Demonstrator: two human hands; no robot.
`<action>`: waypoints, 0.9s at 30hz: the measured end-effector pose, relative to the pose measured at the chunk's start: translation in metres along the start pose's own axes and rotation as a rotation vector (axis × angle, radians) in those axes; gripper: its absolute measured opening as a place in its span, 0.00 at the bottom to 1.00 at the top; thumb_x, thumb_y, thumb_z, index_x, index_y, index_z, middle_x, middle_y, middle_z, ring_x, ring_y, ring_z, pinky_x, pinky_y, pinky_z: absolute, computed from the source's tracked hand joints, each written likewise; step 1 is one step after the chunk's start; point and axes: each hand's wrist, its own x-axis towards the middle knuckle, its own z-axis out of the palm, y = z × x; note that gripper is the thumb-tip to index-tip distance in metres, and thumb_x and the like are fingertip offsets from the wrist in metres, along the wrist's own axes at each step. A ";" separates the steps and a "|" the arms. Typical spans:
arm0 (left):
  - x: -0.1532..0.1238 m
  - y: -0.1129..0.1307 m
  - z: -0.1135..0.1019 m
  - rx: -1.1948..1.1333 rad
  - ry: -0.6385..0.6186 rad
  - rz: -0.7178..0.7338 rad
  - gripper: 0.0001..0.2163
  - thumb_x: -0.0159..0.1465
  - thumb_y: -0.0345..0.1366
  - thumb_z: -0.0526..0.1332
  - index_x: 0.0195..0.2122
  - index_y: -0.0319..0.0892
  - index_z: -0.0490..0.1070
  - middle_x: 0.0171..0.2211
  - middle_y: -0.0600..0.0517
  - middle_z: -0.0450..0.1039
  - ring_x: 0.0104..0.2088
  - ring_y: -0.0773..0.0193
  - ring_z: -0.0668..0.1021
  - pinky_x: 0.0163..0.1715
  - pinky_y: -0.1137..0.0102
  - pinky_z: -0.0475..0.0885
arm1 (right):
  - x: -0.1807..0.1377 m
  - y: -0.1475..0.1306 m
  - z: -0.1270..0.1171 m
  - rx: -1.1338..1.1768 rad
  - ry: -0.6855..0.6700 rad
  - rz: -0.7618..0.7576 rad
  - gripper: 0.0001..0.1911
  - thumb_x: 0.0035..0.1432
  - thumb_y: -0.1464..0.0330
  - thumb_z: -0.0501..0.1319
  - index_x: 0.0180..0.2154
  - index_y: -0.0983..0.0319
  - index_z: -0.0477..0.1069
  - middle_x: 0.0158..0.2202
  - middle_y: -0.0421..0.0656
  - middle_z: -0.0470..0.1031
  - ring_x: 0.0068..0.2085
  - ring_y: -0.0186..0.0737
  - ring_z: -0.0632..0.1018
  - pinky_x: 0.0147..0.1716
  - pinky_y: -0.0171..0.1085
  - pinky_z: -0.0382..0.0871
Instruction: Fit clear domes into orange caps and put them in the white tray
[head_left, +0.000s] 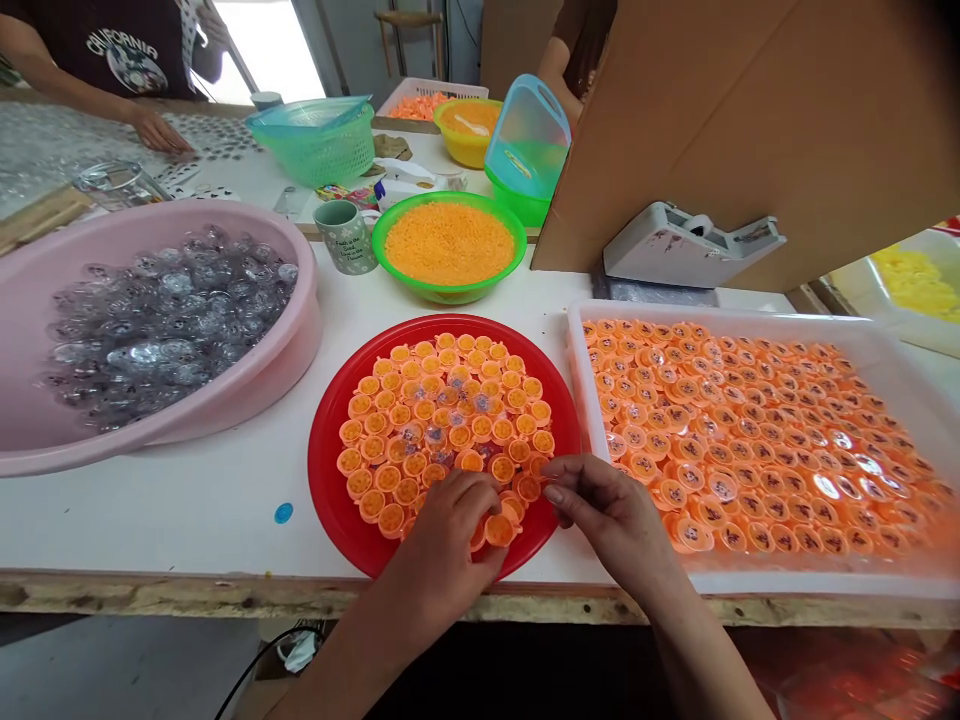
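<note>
Dozens of orange cups (406, 491) look round, speckled inside; left hand (447, 527) and right hand (613, 512) curl, grip unclear.

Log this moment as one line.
left grip: at orange pieces, near side of red tray | right grip: at tray's right rim | holds: unclear | tray's left: pink tub | tray's right: white bin

Beneath the fingers (472, 490) of the left hand (442, 530) lie cups (406, 491) on a platter (327, 440), whose right rim is by those of the right hand (619, 515). Left of the fingers, a disc (283, 513) lies on the table (210, 530) with a tub (266, 385) of plastic pieces (180, 310) behind it; right of them stands a tray (587, 400) with items (750, 440) in it. Beyond the fingers, behind the platter, stand a bowl (450, 291) of granules (450, 243) and, left of it, a mug (341, 240).
</note>
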 end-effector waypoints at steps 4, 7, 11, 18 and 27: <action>0.006 0.003 0.002 -0.148 0.081 -0.180 0.10 0.55 0.27 0.62 0.38 0.44 0.69 0.34 0.53 0.73 0.33 0.62 0.77 0.33 0.67 0.75 | -0.004 0.001 0.000 0.093 -0.014 -0.010 0.10 0.56 0.63 0.66 0.40 0.58 0.75 0.36 0.41 0.78 0.37 0.38 0.77 0.37 0.36 0.72; 0.011 0.000 0.008 -0.290 0.143 -0.243 0.14 0.54 0.31 0.63 0.43 0.44 0.72 0.41 0.48 0.75 0.38 0.58 0.78 0.33 0.67 0.76 | -0.006 -0.001 0.003 0.243 -0.081 0.003 0.09 0.56 0.63 0.67 0.38 0.59 0.75 0.34 0.40 0.77 0.33 0.34 0.76 0.34 0.34 0.72; 0.012 0.000 0.005 -0.599 0.069 -0.382 0.17 0.53 0.36 0.68 0.46 0.45 0.77 0.43 0.47 0.77 0.40 0.55 0.79 0.39 0.63 0.77 | -0.008 -0.002 0.013 0.429 -0.150 0.043 0.08 0.55 0.65 0.69 0.37 0.59 0.73 0.28 0.37 0.75 0.30 0.33 0.76 0.33 0.33 0.72; 0.007 0.005 -0.012 -1.143 -0.007 -0.577 0.18 0.58 0.42 0.68 0.49 0.47 0.76 0.51 0.49 0.74 0.50 0.55 0.76 0.51 0.60 0.75 | -0.004 0.001 0.021 0.564 -0.165 0.074 0.08 0.56 0.65 0.68 0.39 0.59 0.76 0.31 0.39 0.76 0.32 0.34 0.77 0.35 0.33 0.71; 0.011 0.006 0.001 -1.164 0.113 -0.557 0.16 0.56 0.43 0.70 0.43 0.42 0.77 0.42 0.48 0.77 0.45 0.56 0.78 0.48 0.60 0.77 | -0.003 -0.001 0.025 0.618 -0.157 0.047 0.06 0.54 0.67 0.70 0.34 0.59 0.75 0.30 0.37 0.74 0.29 0.30 0.74 0.32 0.30 0.70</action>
